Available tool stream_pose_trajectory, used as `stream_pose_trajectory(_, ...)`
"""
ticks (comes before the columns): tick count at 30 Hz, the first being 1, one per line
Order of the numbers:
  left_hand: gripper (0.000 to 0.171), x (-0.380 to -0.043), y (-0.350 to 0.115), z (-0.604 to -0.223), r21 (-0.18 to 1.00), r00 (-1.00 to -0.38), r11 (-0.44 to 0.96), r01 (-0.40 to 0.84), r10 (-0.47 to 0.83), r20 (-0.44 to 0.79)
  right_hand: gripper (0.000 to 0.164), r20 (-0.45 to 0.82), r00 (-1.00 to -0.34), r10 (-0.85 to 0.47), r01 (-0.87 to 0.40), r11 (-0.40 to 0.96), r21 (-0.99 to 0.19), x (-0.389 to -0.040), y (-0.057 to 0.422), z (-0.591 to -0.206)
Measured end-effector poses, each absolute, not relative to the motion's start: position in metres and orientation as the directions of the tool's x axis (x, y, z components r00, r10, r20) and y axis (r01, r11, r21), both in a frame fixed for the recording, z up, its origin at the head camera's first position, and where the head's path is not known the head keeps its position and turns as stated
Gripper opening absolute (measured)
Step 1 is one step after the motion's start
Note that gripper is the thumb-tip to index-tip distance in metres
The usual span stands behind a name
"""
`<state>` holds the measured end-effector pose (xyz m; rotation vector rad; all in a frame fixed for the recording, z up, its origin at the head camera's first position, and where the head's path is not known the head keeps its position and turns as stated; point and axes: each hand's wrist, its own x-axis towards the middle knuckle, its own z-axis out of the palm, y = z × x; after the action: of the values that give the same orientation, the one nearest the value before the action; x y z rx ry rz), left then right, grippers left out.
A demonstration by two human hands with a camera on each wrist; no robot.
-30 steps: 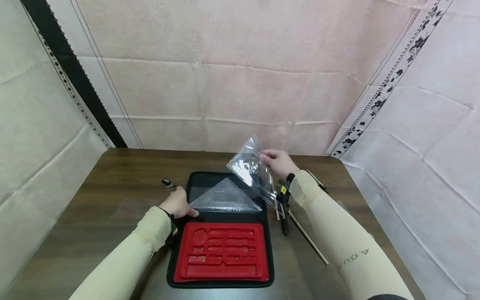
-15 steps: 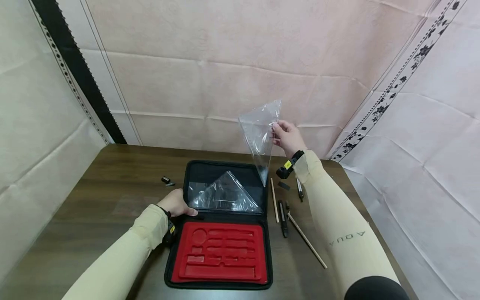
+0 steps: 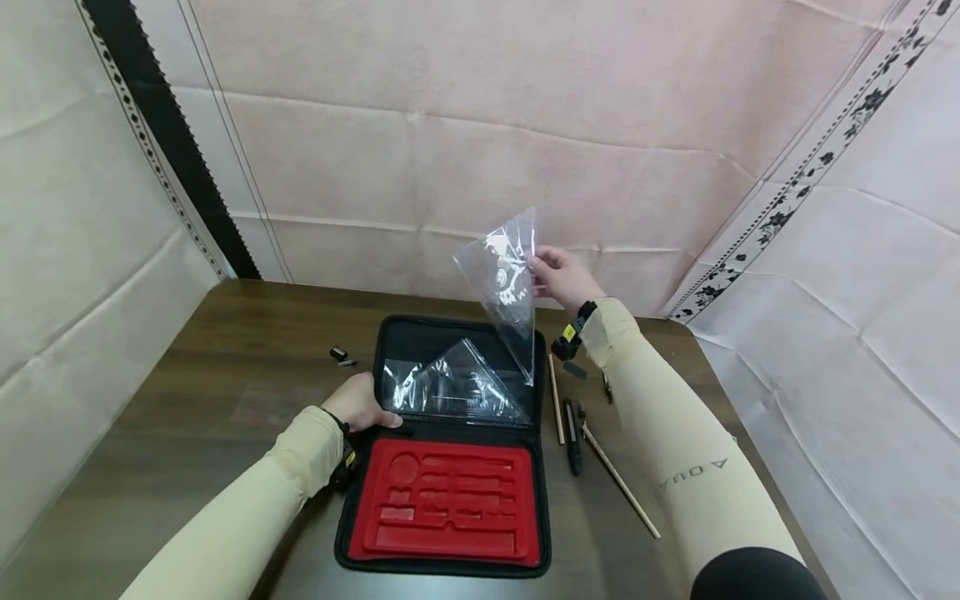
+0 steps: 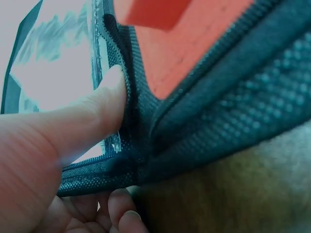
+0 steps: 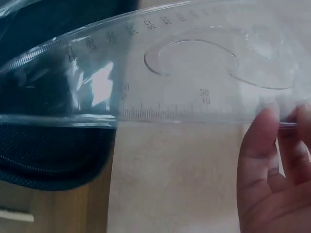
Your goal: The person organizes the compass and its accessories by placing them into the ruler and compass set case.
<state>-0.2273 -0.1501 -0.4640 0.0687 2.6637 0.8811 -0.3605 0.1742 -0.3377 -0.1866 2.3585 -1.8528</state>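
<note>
My right hand (image 3: 564, 275) pinches the edge of a clear set square (image 3: 504, 279), raised above the far right part of the lid. Ruled marks, numbers and a curved cut-out show on this set square (image 5: 194, 73) in the right wrist view. The black zip case (image 3: 545, 533) lies spread on the table. My left hand (image 3: 360, 402) grips its left edge near the fold; in the left wrist view the thumb (image 4: 104, 104) is inside and the fingers underneath. Another clear triangle (image 3: 457, 379) sits in the lid's transparent pocket, its tip above the pocket edge.
The case's near half holds a red moulded tray (image 3: 450, 504) with bare recesses. To its right lie two thin wooden sticks, one a slanted stick (image 3: 621, 482), a black pen-like tool (image 3: 572, 437) and a dark flat piece (image 3: 575, 369). Small dark parts (image 3: 340, 354) lie left.
My right hand has lifted the set square upward from over the lid, then shifted it slightly left. My left hand keeps its grip on the case edge.
</note>
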Motion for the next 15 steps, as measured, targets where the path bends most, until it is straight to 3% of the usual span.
stream_pose_trajectory(6, 0.059, -0.229, -0.148, -0.462, 0.579, -0.942, 0.813, -0.065, 0.141, -0.304, 0.027, 0.006, -0.960, -0.281, -0.136, 0.445, -0.885, -0.356, 0.154, -0.343)
stream_pose_trajectory(15, 0.053, -0.225, -0.149, -0.459, 0.587, -0.944, 0.807, -0.061, 0.144, -0.296, 0.023, 0.058, -0.941, -0.332, -0.240, 0.538, -0.809, -0.353, 0.131, -0.355)
